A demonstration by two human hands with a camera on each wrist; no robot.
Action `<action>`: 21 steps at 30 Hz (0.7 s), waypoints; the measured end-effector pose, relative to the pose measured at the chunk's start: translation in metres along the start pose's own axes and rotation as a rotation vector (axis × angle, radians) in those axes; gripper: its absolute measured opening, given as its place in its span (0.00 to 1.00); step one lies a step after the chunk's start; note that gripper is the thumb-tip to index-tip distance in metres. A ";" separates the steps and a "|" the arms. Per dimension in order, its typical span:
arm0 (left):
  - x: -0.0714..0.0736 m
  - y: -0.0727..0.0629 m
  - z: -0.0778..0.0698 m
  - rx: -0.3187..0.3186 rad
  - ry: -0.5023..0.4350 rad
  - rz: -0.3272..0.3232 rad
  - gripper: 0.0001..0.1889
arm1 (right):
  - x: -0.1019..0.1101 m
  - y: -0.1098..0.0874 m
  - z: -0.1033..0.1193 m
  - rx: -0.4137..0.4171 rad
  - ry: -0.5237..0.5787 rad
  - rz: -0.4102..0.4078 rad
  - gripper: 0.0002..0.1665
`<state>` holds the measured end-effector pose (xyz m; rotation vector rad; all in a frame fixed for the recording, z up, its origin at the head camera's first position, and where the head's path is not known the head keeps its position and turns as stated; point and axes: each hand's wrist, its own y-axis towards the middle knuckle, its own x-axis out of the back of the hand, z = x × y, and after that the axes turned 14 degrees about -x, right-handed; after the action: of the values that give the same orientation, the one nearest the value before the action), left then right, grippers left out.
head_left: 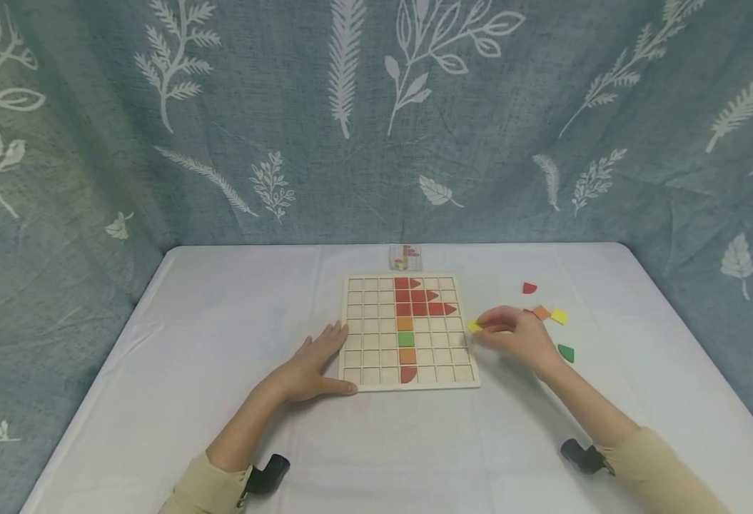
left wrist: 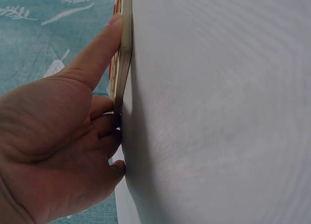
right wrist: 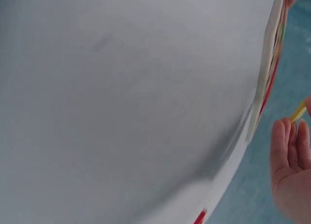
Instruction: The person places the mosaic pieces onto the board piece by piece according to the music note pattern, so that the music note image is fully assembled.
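A wooden grid board lies flat on the table, with a column of red, orange and green tiles in it. At its top, three rows of red tiles end in pointed pieces. My left hand rests against the board's left edge, thumb at the lower left corner; in the left wrist view that thumb touches the board's side. Just off the right edge, my right hand pinches a yellow tile between thumb and fingers. The right wrist view shows this yellow tile at the fingertips.
A small pattern card stands or lies behind the board. Right of it are a red piece, an orange tile, another yellow tile and a green piece. Another red piece is partly hidden by my right hand. A curtain hangs behind.
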<state>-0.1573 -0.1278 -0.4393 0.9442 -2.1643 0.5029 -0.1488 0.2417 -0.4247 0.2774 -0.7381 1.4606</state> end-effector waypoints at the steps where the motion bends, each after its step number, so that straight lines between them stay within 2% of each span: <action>1: 0.000 0.000 0.000 -0.001 0.001 0.000 0.56 | -0.005 -0.001 0.004 0.005 0.005 0.013 0.20; 5: 0.000 0.000 0.000 -0.003 0.004 -0.001 0.56 | -0.025 -0.001 0.019 0.063 0.008 0.073 0.17; 7: 0.000 0.000 0.000 -0.003 0.004 -0.003 0.57 | -0.035 0.000 0.026 0.119 -0.007 0.105 0.15; 16: -0.002 -0.001 0.001 0.009 0.010 -0.007 0.57 | -0.077 -0.001 0.054 0.330 -0.166 0.234 0.08; 21: -0.002 -0.002 0.000 0.008 0.010 -0.002 0.56 | -0.091 0.001 0.060 0.450 -0.275 0.255 0.09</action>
<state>-0.1553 -0.1281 -0.4409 0.9459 -2.1540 0.5147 -0.1615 0.1338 -0.4345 0.7639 -0.6723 1.8497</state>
